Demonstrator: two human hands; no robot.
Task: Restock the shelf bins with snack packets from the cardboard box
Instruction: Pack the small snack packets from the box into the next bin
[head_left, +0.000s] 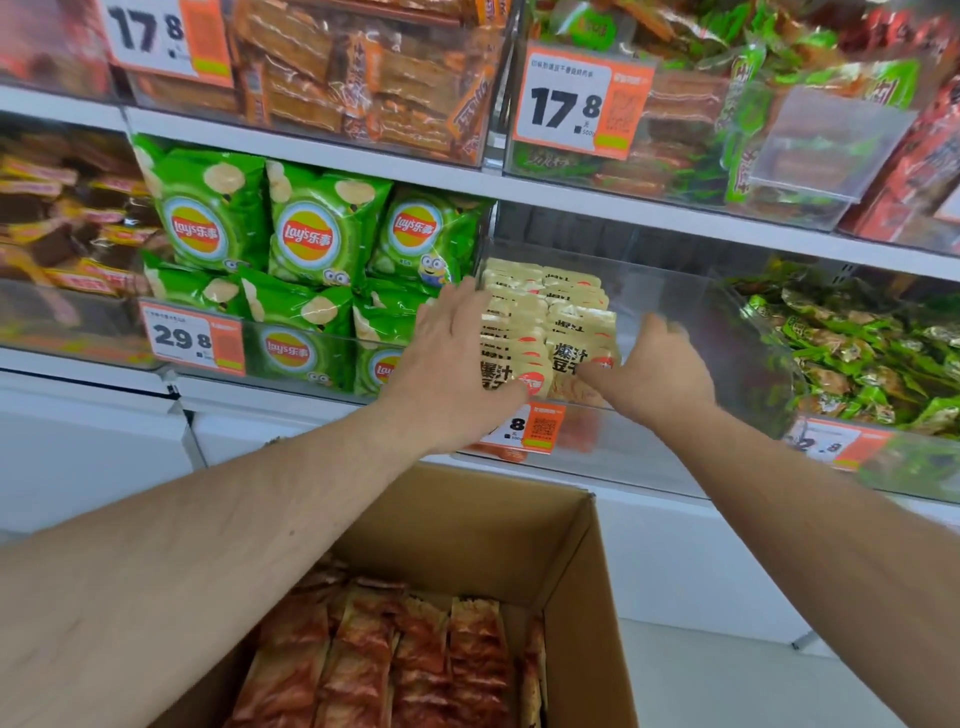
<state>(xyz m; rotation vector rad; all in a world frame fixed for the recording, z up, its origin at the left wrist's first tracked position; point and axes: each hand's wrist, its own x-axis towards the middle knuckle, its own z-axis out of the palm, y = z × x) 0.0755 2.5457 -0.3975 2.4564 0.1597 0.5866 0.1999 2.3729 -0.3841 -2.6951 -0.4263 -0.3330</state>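
Packets (545, 317) sit in the bin (675, 291) at twelve o'clock, left hand (457, 364) at their left, right hand (660, 369) at their right. Box (571, 561) at six o'clock below. Chips (311, 244) at ten.

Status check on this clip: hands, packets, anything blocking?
Left hand flat on cream packets in clear bin. Right hand at their right side, grip unclear. Cardboard box below holds red packets. Nothing blocking.

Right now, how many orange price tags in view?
5: price tags top left, top centre, on the chips bin, below the hands, and far right. The hands partly cover one; others may be hidden.
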